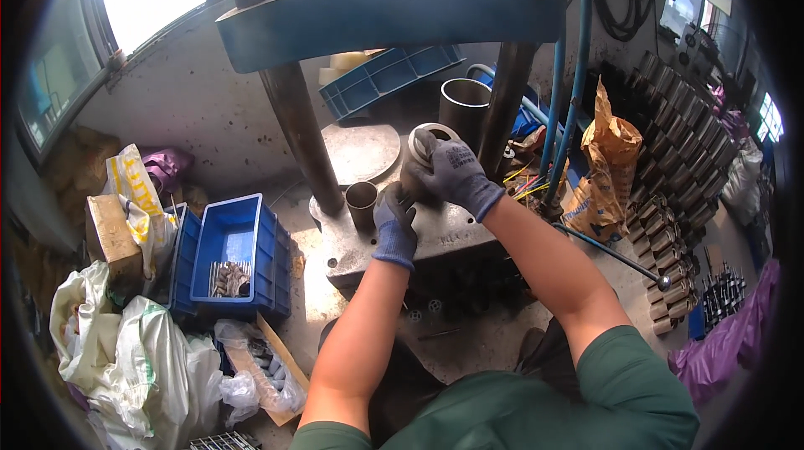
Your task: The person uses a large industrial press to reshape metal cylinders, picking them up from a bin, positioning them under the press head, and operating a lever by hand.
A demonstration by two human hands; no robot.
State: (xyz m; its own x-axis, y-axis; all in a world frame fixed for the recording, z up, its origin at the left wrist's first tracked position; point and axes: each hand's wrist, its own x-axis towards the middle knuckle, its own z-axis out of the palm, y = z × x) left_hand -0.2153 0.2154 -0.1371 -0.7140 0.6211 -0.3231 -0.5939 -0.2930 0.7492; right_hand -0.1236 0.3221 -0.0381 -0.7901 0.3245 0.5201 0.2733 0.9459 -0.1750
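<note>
Looking now at a stout, dark cylinder (410, 174), topped with a pale ring (435, 126), open in the middle; standing roughly upright on the metal press base (452, 231), gripped at the top by the gloved right hand (456, 172). Over to a smaller brownish tube (362, 217), open-mouthed, upright, just beside the left hand (394, 220); too hidden to call any touch there.

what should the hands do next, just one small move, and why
Probably steady the pale-rimmed cylinder with the left hand, low on its side: the right hand is at its rim, the left is beside its lower part, though contact there is hard to make out, and an open tube stands close by.
</note>
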